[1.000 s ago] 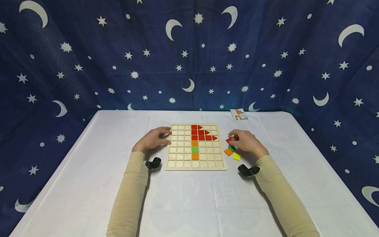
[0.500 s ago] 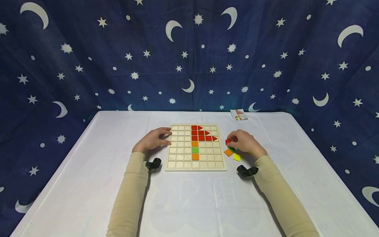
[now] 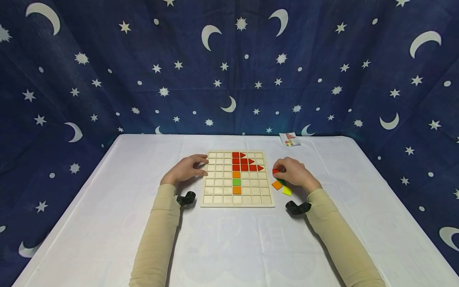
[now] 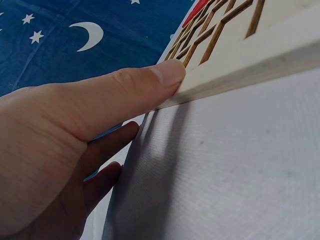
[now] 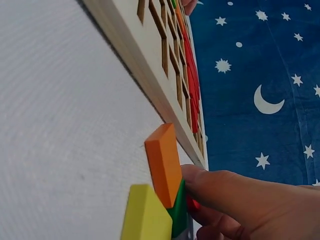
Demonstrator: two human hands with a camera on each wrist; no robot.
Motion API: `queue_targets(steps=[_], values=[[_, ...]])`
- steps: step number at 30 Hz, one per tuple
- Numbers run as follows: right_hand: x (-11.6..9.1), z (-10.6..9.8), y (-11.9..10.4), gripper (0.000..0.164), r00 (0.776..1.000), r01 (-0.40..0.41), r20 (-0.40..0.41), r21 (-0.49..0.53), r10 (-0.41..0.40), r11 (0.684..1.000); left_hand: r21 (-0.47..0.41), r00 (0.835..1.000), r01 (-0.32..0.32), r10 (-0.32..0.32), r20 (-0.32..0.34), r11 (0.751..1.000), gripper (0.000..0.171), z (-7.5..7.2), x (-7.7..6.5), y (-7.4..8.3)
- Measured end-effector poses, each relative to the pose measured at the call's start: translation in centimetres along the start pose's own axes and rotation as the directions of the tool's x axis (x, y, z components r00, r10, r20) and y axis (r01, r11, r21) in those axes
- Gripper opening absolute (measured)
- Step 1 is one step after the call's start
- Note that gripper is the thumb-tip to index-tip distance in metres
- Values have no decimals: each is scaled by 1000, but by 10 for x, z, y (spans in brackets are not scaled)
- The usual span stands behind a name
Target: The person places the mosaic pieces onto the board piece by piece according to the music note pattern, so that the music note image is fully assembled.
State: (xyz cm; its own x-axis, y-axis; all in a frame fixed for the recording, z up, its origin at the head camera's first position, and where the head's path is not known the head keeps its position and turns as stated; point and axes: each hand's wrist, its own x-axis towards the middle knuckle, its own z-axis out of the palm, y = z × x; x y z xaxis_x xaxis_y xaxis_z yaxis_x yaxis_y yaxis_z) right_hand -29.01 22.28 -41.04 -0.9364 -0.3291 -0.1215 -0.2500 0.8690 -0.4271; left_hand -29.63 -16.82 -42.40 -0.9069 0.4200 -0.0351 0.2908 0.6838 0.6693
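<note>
A wooden grid board (image 3: pixel 218 191) lies on the table with red squares and triangles, two orange squares and one green square set in its cells. At its left edge is my left hand (image 3: pixel 184 169), fingers relaxed; the thumb touches the board's rim in the left wrist view. My right hand (image 3: pixel 295 173) is just right of the board and pinches a red tile (image 3: pixel 275 171) between thumb and fingers, mostly covered by them. Under and beside that hand lie a green tile (image 3: pixel 281 181), an orange tile (image 3: pixel 277 185) and a yellow tile (image 3: pixel 287 191).
A small printed card (image 3: pixel 289 139) showing a coloured grid pattern lies at the table's back right. The table has a white cloth (image 3: pixel 229 247). A dark blue curtain (image 3: pixel 179 99) with moons and stars hangs behind it.
My right hand has shifted slightly left toward the board, drawing the red tile with it between the fingers. The left hand stays at the board's edge.
</note>
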Motion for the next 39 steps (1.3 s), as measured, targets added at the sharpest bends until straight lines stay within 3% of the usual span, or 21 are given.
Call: queue_targets(steps=[6,17,26,39], values=[[-1,1,0,18,1000,25,3,9,-25,1000,-1,1000,5,-5,-3,1000,51,1,1,0],[-4,0,3,22,989,144,-34,32,-143,989,1,1000,-1,1,-1,1000,51,0,0,1],[-2,-8,0,22,992,122,33,49,-124,991,12,1000,-9,9,1,1000,50,-1,0,0],[-5,-5,-2,23,990,138,28,59,-139,989,33,999,-44,45,-12,998,51,0,0,-2]])
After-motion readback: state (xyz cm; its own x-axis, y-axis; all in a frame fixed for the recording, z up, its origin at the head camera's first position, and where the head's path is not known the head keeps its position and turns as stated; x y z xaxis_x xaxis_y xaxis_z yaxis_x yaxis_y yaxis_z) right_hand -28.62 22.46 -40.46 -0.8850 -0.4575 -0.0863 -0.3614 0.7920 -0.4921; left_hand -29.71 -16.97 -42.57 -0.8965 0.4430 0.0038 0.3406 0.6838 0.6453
